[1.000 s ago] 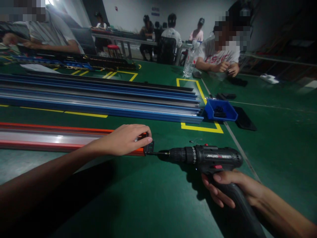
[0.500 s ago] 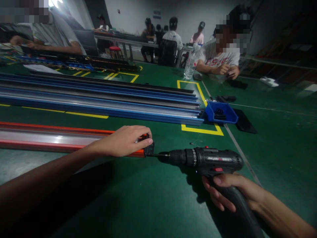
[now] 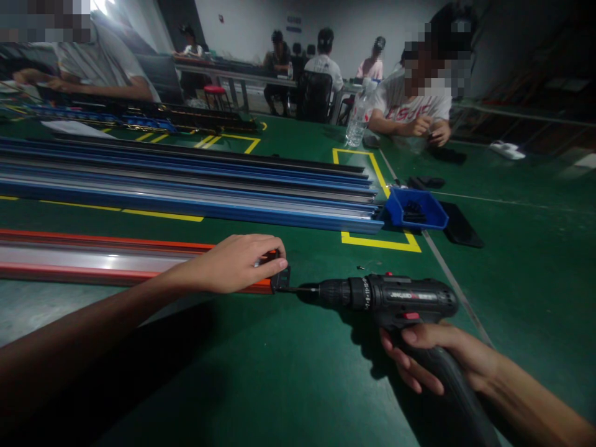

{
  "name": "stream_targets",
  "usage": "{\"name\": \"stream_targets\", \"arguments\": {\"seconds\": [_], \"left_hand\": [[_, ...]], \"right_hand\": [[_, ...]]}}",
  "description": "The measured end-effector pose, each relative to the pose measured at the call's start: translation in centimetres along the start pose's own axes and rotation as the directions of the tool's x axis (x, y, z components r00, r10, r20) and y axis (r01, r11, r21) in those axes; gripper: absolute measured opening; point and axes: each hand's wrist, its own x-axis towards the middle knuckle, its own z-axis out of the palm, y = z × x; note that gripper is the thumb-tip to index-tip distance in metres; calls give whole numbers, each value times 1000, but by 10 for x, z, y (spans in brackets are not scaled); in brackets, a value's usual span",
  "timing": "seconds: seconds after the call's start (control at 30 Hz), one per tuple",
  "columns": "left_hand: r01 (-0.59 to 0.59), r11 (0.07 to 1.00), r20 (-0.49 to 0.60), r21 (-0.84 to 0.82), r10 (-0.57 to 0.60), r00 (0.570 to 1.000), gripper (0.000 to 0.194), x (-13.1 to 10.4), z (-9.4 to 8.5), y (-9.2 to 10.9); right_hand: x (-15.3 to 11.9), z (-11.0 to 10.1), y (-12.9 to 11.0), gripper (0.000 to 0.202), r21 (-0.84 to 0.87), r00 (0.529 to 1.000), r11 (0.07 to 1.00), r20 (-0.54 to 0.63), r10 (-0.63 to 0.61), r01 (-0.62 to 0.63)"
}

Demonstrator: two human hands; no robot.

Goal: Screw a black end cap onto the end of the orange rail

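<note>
An orange-edged metal rail (image 3: 107, 259) lies across the left of the green table, with a black end piece (image 3: 281, 279) at its right end. My left hand (image 3: 242, 264) is closed over that end, thumb and fingers on the black piece. My right hand (image 3: 433, 357) is wrapped round the grip of a black cordless drill (image 3: 395, 297), which points left. The long thin bit of the drill reaches the lower part of the black end piece. Whether it sits in a screw is too small to tell.
Several blue and black rails (image 3: 209, 189) lie beyond the orange one. A blue bin (image 3: 416, 209) holds small black parts, beside a dark flat object (image 3: 460, 225). A water bottle (image 3: 357, 118) stands near a person (image 3: 412, 112) across the table. A tiny dark piece (image 3: 361, 267) lies above the drill.
Both hands, the drill and the orange rail hold nearly the same places. Across the table, the seated person's hands have shifted slightly.
</note>
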Motion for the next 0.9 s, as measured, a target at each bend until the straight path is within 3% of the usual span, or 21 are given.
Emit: {"name": "stream_targets", "arguments": {"seconds": [0.9], "left_hand": [[-48, 999, -36, 4, 48, 998, 41, 0, 3, -6]], "right_hand": [[1, 6, -2, 28, -3, 1000, 1000, -14, -22, 22]]}}
